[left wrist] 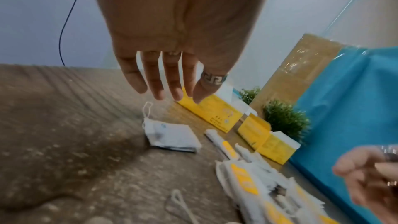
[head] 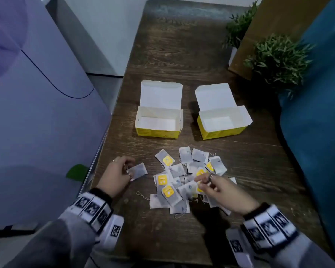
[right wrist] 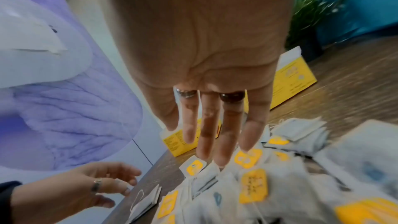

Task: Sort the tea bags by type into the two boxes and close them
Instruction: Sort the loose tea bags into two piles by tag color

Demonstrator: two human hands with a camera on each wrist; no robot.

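Two yellow boxes stand open and empty side by side, the left box (head: 156,132) and the right box (head: 223,131), lids tipped back. Nearer me lies a pile of tea bags (head: 179,187), some with yellow tags (right wrist: 253,186), others with a small blue mark. One blue-marked tea bag (head: 138,171) (left wrist: 172,135) lies apart on the left. My left hand (head: 129,169) (left wrist: 170,94) hovers just over it with straight fingers and holds nothing. Over the right side of the pile, my right hand (head: 201,180) (right wrist: 215,151) has its fingers stretched out, tips at the bags.
The dark wooden table (head: 182,55) is narrow, its left edge just beside my left hand. Two potted plants (head: 278,57) (head: 238,26) and a brown panel (head: 259,35) stand at the back right. A blue cushion (head: 317,132) borders the right side, a purple surface (head: 37,113) the left.
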